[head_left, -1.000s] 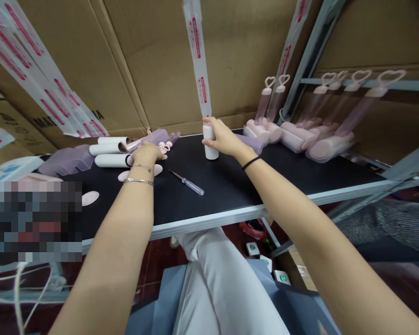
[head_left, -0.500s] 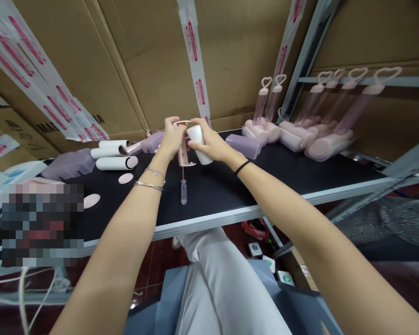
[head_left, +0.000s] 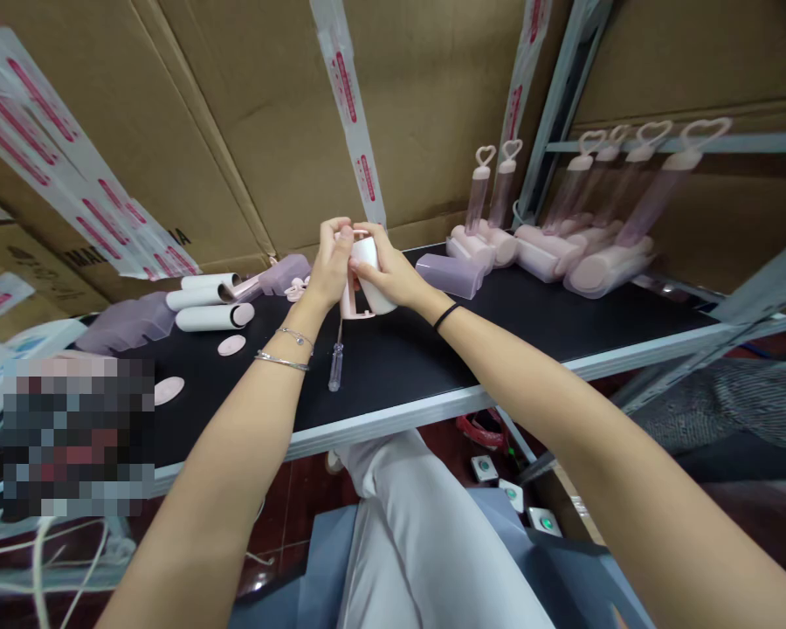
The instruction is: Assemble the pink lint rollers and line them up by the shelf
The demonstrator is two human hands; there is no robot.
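Note:
My left hand (head_left: 333, 260) is closed around a pink plastic frame (head_left: 349, 301) with a cut-out at its lower end. A white cylinder (head_left: 375, 273) is gripped by my right hand (head_left: 393, 266), its side against the frame. Both hands meet above the black tabletop, and fingers hide the upper ends of the two parts. Just below them a screwdriver (head_left: 336, 367) with a clear handle lies on the table, its tip pointing away from me. To the left of my left hand are small pink pieces (head_left: 296, 289) and a translucent purple cover (head_left: 286, 274).
Several white tubes (head_left: 204, 318) and two pink oval discs (head_left: 231, 345) lie to the left, near more purple covers (head_left: 127, 321). Another purple cover (head_left: 451, 274) sits right of my hands. Further right stand several pink assemblies with heart-shaped loops (head_left: 542, 255). Cardboard boxes (head_left: 268, 114) wall the back.
The white cylinder and the pink frame have come together; a gap between them has closed. My hands are closer to each other. The whole view has shifted slightly.

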